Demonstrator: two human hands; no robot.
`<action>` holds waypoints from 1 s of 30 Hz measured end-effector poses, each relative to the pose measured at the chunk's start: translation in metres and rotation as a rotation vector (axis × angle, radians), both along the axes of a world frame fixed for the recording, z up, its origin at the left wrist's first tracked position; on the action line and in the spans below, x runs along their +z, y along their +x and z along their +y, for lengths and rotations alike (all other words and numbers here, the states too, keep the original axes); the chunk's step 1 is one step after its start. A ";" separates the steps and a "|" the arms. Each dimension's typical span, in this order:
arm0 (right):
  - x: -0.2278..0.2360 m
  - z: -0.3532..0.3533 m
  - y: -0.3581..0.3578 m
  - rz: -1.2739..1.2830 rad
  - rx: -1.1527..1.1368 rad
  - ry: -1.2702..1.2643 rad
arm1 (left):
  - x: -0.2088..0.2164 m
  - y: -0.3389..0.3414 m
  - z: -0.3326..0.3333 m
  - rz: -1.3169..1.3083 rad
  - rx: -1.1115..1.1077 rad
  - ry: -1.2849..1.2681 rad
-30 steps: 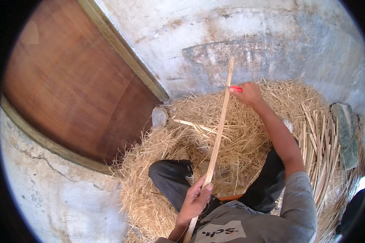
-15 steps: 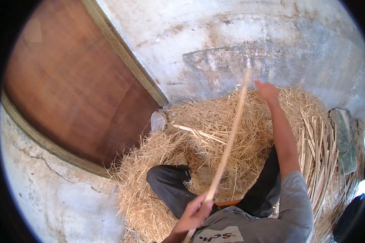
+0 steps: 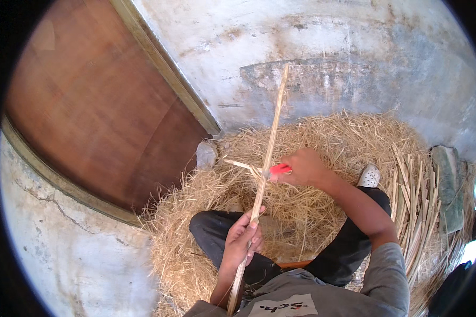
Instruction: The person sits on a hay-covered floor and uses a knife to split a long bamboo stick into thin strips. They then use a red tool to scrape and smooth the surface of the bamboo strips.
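Note:
A long, pale wooden strip [image 3: 274, 124] slants up from my lap, its far end in front of the stained wall. My left hand [image 3: 240, 240] is closed around its lower part, with the thumb lying along it. Farther up, my right hand [image 3: 304, 168] grips a small red-handled tool [image 3: 280, 169] whose working end meets the strip's right side. That end is blurred, so its exact shape cannot be made out. The strip's lower end passes beside my left forearm.
Straw-like shavings [image 3: 322, 137] are heaped around my crossed legs. More long strips [image 3: 415, 201] lie at the right, beside a greenish slab [image 3: 449, 185]. A brown door panel [image 3: 106, 105], a pale stone [image 3: 206, 155] and the wall [image 3: 322, 42] border the heap.
My right hand has come down and left from the strip's far end to its middle, with the red-handled tool. The strip's far end has swung left, and my left hand has shifted slightly up.

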State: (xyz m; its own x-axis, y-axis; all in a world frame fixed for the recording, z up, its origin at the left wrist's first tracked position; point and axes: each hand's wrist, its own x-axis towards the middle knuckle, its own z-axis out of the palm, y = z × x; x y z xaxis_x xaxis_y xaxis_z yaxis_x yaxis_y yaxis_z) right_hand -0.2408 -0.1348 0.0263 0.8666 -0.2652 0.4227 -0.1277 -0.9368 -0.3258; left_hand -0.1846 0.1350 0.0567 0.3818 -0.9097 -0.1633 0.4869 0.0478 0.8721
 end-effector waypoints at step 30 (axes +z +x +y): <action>-0.007 -0.082 0.020 -0.058 -0.440 0.112 | 0.009 -0.030 0.028 0.050 -0.059 0.083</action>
State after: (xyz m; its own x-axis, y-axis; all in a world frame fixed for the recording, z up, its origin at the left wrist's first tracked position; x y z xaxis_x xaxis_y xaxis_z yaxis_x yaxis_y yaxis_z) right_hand -0.2207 -0.2163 0.0188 0.6370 -0.6499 0.4146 -0.4843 -0.7558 -0.4407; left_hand -0.2144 0.1634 0.0660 0.3176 -0.9128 -0.2568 0.5301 -0.0536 0.8462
